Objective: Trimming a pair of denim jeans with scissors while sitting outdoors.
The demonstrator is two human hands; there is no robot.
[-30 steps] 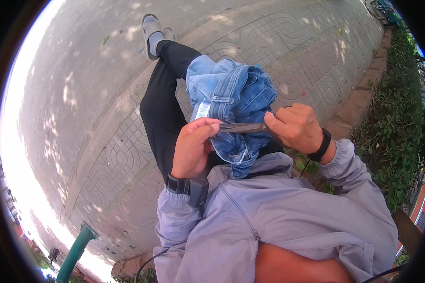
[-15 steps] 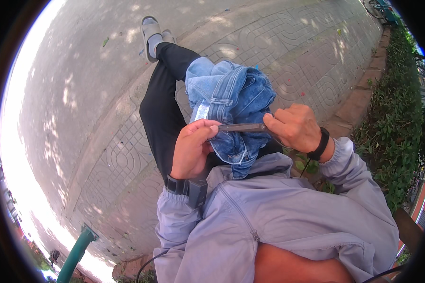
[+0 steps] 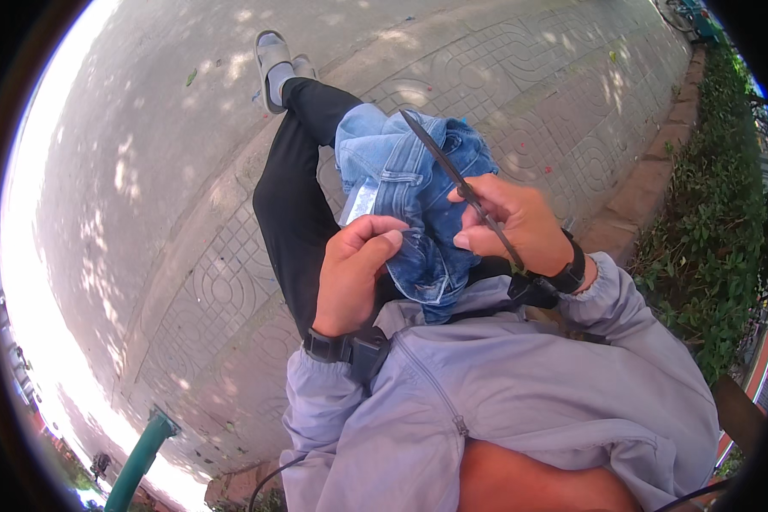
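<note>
Bunched blue denim (image 3: 384, 145), with a sewn waistband and belt loop, rests on my lap. My left hand (image 3: 354, 269) lies at its near left side, thumb and forefinger pinched on an edge of the cloth; the exact bit between the fingertips is too small to make out. In my right hand (image 3: 520, 222) is a long, thin, dark tool with a pointed end (image 3: 431, 145). It slants across the denim, tip up and to the left, its other end reaching back toward my wrist. Whether it has one blade or two cannot be told.
My black-trousered leg (image 3: 290, 196) stretches out beyond the denim. Patterned paving (image 3: 222, 282) lies underneath. A brick edging (image 3: 657, 179) and a green hedge (image 3: 700, 247) run along the right. At the lower left rises a green metal post (image 3: 141, 461).
The dark tool lay level between both hands; now only my right hand holds it, turned so the tip points up-left. My left hand has let go of it and pinches at the denim.
</note>
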